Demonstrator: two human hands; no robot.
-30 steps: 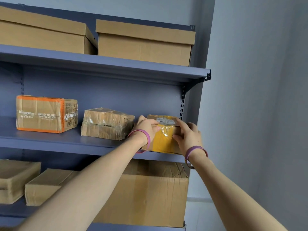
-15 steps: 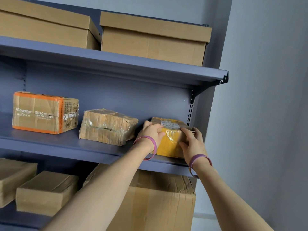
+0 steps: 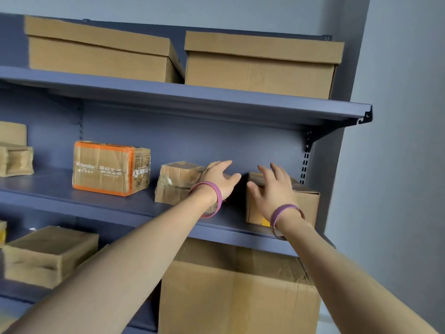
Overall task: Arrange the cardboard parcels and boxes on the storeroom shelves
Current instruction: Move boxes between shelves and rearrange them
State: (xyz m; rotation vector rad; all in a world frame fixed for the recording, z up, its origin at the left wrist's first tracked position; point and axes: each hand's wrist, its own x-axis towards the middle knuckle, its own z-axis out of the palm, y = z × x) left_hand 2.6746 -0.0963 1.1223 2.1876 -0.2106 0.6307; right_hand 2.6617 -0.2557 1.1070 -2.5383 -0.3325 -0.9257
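Observation:
A small brown parcel with a yellow patch [image 3: 305,203] stands at the right end of the middle shelf [image 3: 120,208]. My right hand [image 3: 272,189] lies over its front left corner with the fingers spread and straight. My left hand [image 3: 219,177] hovers open in front of the tape-wrapped parcel [image 3: 178,182] just to the left, fingers stretched toward the gap between the two parcels. An orange-edged printed box [image 3: 106,167] sits further left on the same shelf.
Two lidded cardboard boxes [image 3: 260,66] stand on the top shelf [image 3: 216,100]. A large carton [image 3: 238,292] fills the lower shelf on the right, with smaller parcels [image 3: 48,256] to its left. More boxes [image 3: 14,157] sit at the far left. A grey wall borders the shelving's right side.
Both hands have let go of the yellow-patched parcel and opened. The parcel now stands on the shelf turned with a plain brown face forward. The camera has shifted left and up.

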